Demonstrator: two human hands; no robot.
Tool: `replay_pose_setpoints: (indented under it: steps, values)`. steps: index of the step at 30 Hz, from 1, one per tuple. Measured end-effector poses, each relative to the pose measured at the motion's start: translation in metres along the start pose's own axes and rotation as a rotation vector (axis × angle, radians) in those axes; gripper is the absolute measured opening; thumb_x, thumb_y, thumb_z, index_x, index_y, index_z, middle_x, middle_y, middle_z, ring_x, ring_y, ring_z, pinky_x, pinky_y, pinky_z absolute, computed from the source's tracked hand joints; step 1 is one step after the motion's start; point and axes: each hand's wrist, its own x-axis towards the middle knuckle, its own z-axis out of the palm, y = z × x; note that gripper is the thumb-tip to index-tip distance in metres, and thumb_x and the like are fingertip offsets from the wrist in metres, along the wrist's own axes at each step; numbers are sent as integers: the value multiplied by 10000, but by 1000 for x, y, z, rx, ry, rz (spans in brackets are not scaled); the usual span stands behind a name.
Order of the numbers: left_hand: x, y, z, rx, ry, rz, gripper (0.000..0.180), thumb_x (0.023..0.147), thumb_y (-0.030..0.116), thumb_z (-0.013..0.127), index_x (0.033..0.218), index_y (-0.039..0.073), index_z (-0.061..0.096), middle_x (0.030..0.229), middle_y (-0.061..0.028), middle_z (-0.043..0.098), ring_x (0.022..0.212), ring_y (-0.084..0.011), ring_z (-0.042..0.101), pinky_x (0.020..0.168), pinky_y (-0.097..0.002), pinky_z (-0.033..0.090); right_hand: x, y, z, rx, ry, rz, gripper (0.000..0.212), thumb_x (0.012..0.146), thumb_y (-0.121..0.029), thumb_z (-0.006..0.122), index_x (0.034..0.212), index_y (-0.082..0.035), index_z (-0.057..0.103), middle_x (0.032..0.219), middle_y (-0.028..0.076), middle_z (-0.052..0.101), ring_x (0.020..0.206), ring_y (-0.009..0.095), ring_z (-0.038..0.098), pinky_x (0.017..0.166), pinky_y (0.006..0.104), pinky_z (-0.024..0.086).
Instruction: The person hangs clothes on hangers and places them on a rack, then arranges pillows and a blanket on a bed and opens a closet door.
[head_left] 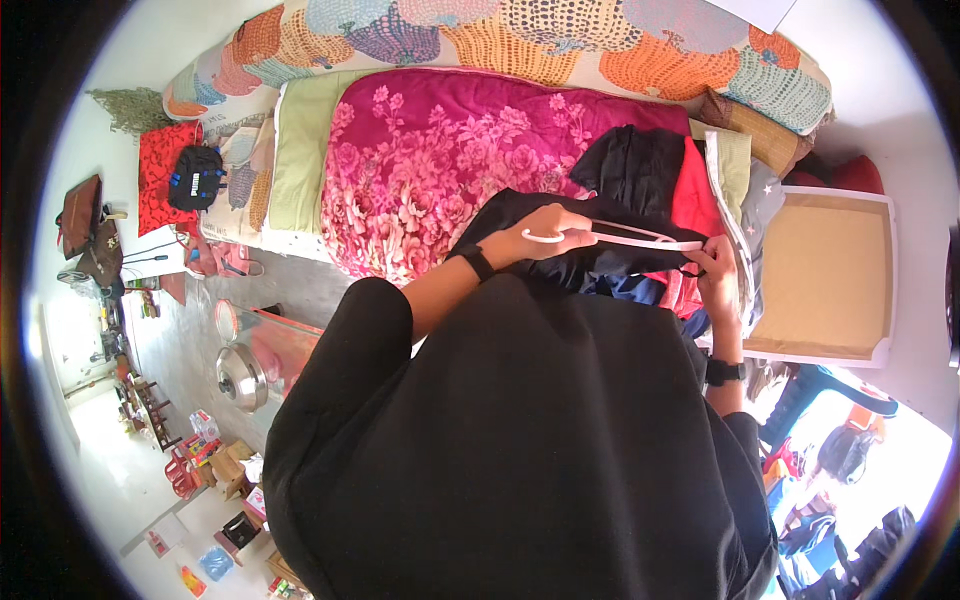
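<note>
A pale pink clothes hanger (655, 243) is held sideways in front of me, its hook pointing left. My left hand (553, 232) is closed round the hanger close to its hook. At the other end, my right hand (714, 262) pinches the hanger's tip together with the edge of a black garment (625, 262). That garment lies along the hanger and spreads left under my left wrist. Its exact kind is not clear from here. Just beyond, a black cloth (630, 170) and a red cloth (692, 185) lie on the bed.
A magenta floral blanket (420, 170) covers much of the bed. A patterned cushion-print cover (480, 40) runs behind it. On the right stands a white-framed brown board (825, 275), with a blue plastic chair (815, 400) below it. A steel lidded pot (240, 377) is at left.
</note>
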Motion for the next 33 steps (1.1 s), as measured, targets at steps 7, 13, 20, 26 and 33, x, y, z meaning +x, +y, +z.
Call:
replay_pose_setpoints:
  steps: [7, 13, 20, 26, 33]
  values:
    - [15, -25, 6, 528, -282, -436, 323, 869, 328, 537, 900, 29, 656, 887, -202, 652, 831, -382, 629, 699, -436, 500, 13, -24, 3, -9, -141, -287, 213, 663, 28, 618, 860, -34, 667, 749, 95, 449, 722, 266, 508, 587, 363, 422]
    - [69, 37, -48, 121, 130, -143, 311, 882, 317, 570, 860, 8, 601, 767, -124, 609, 697, -235, 590, 663, -352, 469, 25, -69, -14, 102, -156, -302, 499, 709, -26, 683, 1191, -70, 560, 1175, 157, 503, 1084, 327, 510, 898, 384, 448]
    - [70, 158, -96, 191, -32, -180, 267, 864, 276, 614, 928, 21, 661, 707, -64, 643, 645, -109, 587, 607, -250, 452, 69, -56, -66, -339, 216, -277, 567, 729, -195, 722, 1246, -89, 516, 1251, 127, 494, 1153, 334, 470, 951, 416, 399]
    - [34, 174, -87, 385, 169, 277, 308, 823, 275, 673, 958, -1, 650, 964, -111, 621, 851, -188, 627, 765, -304, 495, 53, -58, -54, 4, 143, -170, 178, 767, -114, 615, 905, -33, 537, 757, 200, 559, 713, 419, 542, 608, 445, 439]
    - [-50, 120, -106, 565, 224, 112, 910, 661, 422, 790, 1367, 39, 361, 1373, -178, 416, 1282, -305, 389, 1070, -395, 299, -37, -81, -113, -65, 382, 181, 179, 797, -118, 629, 889, 20, 561, 688, 230, 493, 599, 267, 508, 587, 354, 427]
